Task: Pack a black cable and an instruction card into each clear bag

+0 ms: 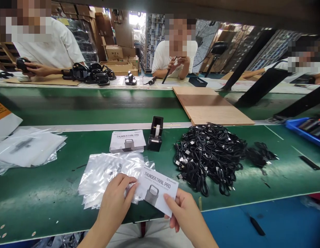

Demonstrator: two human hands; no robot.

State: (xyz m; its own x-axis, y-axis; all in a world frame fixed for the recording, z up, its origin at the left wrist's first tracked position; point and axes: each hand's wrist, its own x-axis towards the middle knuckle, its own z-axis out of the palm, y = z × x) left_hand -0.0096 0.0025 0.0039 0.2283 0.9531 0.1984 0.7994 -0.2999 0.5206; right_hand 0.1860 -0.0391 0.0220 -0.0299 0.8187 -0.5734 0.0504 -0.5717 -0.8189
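Observation:
My right hand grips a white booklet printed "Thunder Trail Pro", thumb on top and fingers beneath. Beside the booklet's left edge, my left hand pinches the edge of a see-through plastic bag on top of a pile. The booklet's left corner overlaps the bags; whether it is inside one I cannot tell. Behind the bag pile lies a stack of the same booklets. A black tape dispenser stands just right of that stack. Coiled black cables are heaped to the right of my hands.
More plastic bags lie at the far left. A wooden board bridges toward the opposite bench, where co-workers sit among black devices. A blue bin stands at the right, near slanted black posts.

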